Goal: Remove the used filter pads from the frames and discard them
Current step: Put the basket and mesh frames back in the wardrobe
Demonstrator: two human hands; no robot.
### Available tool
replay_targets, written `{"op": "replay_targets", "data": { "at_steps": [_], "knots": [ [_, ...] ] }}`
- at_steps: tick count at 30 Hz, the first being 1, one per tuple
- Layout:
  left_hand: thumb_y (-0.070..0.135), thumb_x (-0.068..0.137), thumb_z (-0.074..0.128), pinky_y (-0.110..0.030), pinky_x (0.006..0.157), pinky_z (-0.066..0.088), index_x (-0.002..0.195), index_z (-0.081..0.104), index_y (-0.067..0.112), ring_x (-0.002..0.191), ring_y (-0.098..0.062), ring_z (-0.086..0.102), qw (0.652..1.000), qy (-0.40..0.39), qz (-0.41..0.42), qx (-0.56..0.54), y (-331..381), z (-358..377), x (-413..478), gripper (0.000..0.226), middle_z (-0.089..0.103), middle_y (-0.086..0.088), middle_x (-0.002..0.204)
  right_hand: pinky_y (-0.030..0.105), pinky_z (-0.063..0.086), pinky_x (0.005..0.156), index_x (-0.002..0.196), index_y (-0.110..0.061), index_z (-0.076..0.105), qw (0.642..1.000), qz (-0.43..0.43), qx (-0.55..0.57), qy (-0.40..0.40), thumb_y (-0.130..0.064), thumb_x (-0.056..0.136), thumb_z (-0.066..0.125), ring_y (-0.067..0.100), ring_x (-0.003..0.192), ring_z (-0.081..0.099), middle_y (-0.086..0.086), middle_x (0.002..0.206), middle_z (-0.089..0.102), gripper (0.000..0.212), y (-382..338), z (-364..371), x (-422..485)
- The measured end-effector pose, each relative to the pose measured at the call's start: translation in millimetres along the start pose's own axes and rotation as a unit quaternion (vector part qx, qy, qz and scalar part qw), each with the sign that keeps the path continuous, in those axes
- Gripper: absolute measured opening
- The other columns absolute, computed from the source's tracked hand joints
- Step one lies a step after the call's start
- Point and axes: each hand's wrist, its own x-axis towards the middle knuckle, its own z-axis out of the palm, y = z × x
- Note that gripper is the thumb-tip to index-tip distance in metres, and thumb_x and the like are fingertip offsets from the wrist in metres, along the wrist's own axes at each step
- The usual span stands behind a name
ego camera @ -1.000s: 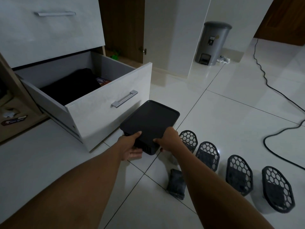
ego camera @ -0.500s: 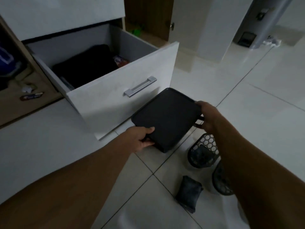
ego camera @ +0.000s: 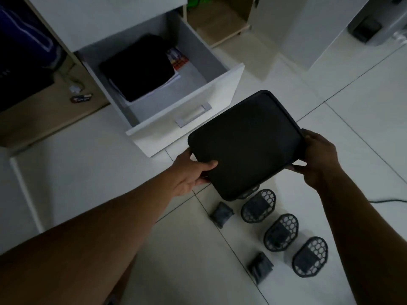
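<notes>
I hold a flat black tray-like box (ego camera: pixel 246 142) in the air above the floor. My left hand (ego camera: pixel 191 170) grips its near left edge, thumb on top. My right hand (ego camera: pixel 317 157) grips its right edge. Below it on the white tiles stand black honeycomb filter frames (ego camera: pixel 258 209) (ego camera: pixel 282 232) (ego camera: pixel 310 256) with dark pads inside; a further frame is mostly hidden under the box. Two loose dark grey filter pads (ego camera: pixel 221 214) (ego camera: pixel 259 267) lie on the floor beside the frames.
An open white drawer (ego camera: pixel 187 102) holds a black item and papers, just beyond the box. A grey pedal bin (ego camera: pixel 378 25) stands at the far right. A black cable (ego camera: pixel 389 201) runs on the floor at right. Shelves with clutter are at the left.
The box has risen from the floor and shifted right, now held higher in both hands. My view tilted down, showing more frames and a second loose pad.
</notes>
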Motion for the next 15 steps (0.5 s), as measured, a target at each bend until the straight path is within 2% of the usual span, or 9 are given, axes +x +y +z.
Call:
{"op": "replay_targets", "data": {
  "at_steps": [3, 6, 9, 12, 15],
  "knots": [
    [-0.001, 0.081, 0.074, -0.041, 0.078, 0.061, 0.144, 0.038, 0.023, 0.098, -0.026, 0.066, 1.0, 0.006, 0.012, -0.003, 43, -3, -41, 0.076, 0.054, -0.014, 0.137, 0.037, 0.058, 0.055, 0.116, -0.021, 0.066, 0.999, -0.016, -0.015, -0.039, -0.001, 0.095, 0.04, 0.025, 0.079, 0.061, 0.011, 0.098, 0.064, 0.039, -56, 8, -26],
    [0.003, 0.078, 0.078, -0.044, 0.084, 0.059, 0.146, 0.037, 0.026, 0.109, -0.03, 0.064, 0.998, 0.038, 0.053, -0.006, 100, -24, -49, 0.083, 0.058, -0.013, 0.134, 0.043, 0.06, 0.064, 0.116, -0.02, 0.066, 0.996, -0.034, -0.02, -0.076, -0.003, 0.097, 0.037, 0.027, 0.086, 0.062, 0.012, 0.103, 0.065, 0.039, -109, 49, -26],
    [0.003, 0.077, 0.078, -0.047, 0.089, 0.058, 0.146, 0.039, 0.029, 0.108, -0.028, 0.066, 0.995, 0.058, 0.078, -0.025, 153, -53, -34, 0.083, 0.061, -0.012, 0.13, 0.046, 0.06, 0.072, 0.109, -0.019, 0.066, 0.992, -0.06, -0.029, -0.107, -0.004, 0.098, 0.035, 0.028, 0.091, 0.063, 0.013, 0.103, 0.065, 0.036, -143, 102, -7],
    [0.001, 0.076, 0.079, -0.041, 0.078, 0.061, 0.146, 0.04, 0.028, 0.1, -0.024, 0.072, 0.991, 0.089, 0.081, -0.055, 192, -92, -6, 0.085, 0.069, -0.008, 0.121, 0.048, 0.059, 0.079, 0.105, -0.018, 0.068, 0.986, -0.069, -0.052, -0.141, -0.001, 0.094, 0.039, 0.031, 0.093, 0.064, 0.016, 0.101, 0.065, 0.035, -162, 165, 17],
    [0.001, 0.078, 0.077, -0.042, 0.079, 0.061, 0.138, 0.05, 0.02, 0.098, -0.022, 0.073, 0.986, 0.132, 0.073, -0.066, 220, -132, 30, 0.069, 0.072, -0.006, 0.115, 0.047, 0.06, 0.081, 0.104, -0.017, 0.071, 0.977, -0.074, -0.097, -0.172, 0.002, 0.087, 0.046, 0.037, 0.095, 0.067, 0.018, 0.103, 0.069, 0.036, -171, 230, 52]
  ]
}}
